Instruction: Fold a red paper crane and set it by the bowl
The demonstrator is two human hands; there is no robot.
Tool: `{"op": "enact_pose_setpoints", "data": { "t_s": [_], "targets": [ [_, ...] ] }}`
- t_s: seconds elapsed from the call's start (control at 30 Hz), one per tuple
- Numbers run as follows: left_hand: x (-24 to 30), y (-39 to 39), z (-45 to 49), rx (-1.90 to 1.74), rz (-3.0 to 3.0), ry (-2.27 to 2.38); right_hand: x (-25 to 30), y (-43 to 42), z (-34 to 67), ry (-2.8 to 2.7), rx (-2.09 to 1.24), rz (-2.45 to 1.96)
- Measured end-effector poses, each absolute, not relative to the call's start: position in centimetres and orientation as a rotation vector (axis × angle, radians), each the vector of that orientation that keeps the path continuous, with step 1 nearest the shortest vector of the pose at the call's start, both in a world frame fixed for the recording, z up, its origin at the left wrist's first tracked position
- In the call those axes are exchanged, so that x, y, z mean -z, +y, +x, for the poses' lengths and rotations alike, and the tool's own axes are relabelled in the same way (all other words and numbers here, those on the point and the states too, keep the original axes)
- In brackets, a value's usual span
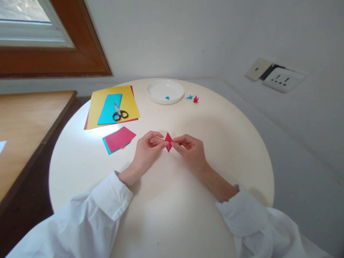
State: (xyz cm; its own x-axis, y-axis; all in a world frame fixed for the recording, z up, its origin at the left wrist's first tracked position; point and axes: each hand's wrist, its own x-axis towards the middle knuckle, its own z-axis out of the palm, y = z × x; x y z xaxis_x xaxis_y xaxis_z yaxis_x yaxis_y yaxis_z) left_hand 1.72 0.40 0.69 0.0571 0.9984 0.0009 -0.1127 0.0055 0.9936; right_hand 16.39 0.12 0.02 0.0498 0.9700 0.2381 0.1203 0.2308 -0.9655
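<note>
I pinch a red folded-paper diamond (pixel 168 137) from both sides.
My left hand (pixel 147 148) and right hand (pixel 192 149) each close thumb and fingers on its sides, over the middle of the desk (pixel 172 211). At the far side, a blue paper crane (pixel 190 97) and red paper crane (pixel 196 99) sit right of a white dish (pixel 159 90).

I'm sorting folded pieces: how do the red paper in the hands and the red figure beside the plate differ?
The red paper is diamond-shaped; the red figure has spiky points. The left hand and right hand hold the red paper; the red figure rests on the table. Both look folded.
</note>
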Motion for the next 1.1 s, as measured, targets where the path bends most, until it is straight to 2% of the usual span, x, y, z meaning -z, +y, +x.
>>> {"op": "enact_pose_setpoints", "data": {
  "t_s": [0.43,0.77,1.1],
  "targets": [
    [0.23,0.62,1.37,-1.107,1.127,0.939,0.09,0.22,16.43,-1.351,-1.034,-1.067],
    [-0.33,0.38,1.72,-1.128,0.973,0.860,0.34,0.22,16.33,-1.367,-1.277,-1.067],
    [-0.05,0.40,1.47,-1.130,1.045,0.910,0.20,-0.04,16.39,-1.559,-1.197,-1.195]
  ]
}}
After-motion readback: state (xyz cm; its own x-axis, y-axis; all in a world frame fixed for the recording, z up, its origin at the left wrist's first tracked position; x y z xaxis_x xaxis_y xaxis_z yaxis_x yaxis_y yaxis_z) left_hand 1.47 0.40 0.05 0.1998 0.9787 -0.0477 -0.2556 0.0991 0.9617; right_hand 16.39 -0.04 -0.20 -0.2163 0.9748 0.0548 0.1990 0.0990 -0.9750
